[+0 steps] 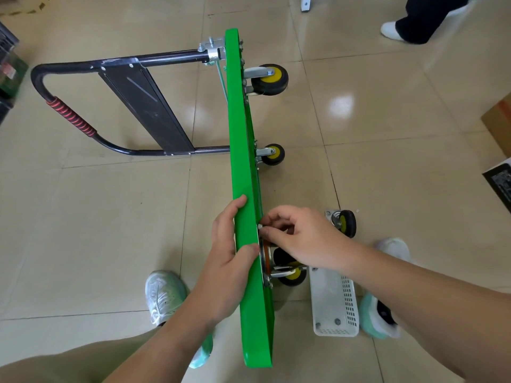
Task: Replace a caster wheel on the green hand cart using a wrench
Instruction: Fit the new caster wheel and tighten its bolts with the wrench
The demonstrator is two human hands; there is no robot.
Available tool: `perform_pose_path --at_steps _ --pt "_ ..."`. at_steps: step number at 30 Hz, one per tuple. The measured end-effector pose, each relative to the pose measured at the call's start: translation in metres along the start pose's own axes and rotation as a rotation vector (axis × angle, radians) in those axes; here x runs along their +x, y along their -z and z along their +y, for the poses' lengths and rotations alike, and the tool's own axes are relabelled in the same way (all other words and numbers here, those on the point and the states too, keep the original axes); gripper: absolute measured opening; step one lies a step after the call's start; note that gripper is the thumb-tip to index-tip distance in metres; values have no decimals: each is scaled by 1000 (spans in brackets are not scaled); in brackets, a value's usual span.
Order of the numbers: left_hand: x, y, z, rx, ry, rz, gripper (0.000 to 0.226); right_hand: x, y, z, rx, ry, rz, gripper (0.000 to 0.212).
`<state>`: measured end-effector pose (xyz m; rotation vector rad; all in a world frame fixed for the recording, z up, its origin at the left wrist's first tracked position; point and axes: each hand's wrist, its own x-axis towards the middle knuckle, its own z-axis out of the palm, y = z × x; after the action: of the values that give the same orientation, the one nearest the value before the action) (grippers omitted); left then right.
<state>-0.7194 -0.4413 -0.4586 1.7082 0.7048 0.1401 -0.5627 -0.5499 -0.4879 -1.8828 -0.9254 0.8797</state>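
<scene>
Head view: a green hand cart (pixel 250 313) stands on its long edge on the tiled floor (pixel 110 244), its black handle (pixel 149 106) swung out to the left. The left hand (pixel 229 261) grips the deck's upper rim, while the right hand (pixel 307 239) pinches a small fastener (pixel 260 225) at the near caster wheel (pixel 293 275) (wheels face right). A white basket (pixel 331 299) and a loose caster (pixel 347 223) lie just beside.

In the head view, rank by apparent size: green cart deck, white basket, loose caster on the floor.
Largest: green cart deck.
Then: white basket.
Smallest: loose caster.
The gaps are plain, whatever the nearness.
</scene>
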Motion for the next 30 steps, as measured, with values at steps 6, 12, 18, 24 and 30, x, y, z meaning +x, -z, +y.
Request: perform_pose_path --at_steps 6,12,18,24,30 --pt "2 1 1 -24 -17 2 75 -23 25 20 -15 -54 208 30" --pt "4 -1 3 -57 -3 -2 75 -82 30 104 -26 -400 402 10" --pt "3 -4 5 -84 -24 22 71 -110 -6 193 -214 -626 84 10" --pt "9 -2 -15 -136 -106 28 71 -101 -65 264 -317 -756 -106 19" --pt "17 -4 -28 -176 -123 103 87 -89 -110 310 -419 -944 -240 30"
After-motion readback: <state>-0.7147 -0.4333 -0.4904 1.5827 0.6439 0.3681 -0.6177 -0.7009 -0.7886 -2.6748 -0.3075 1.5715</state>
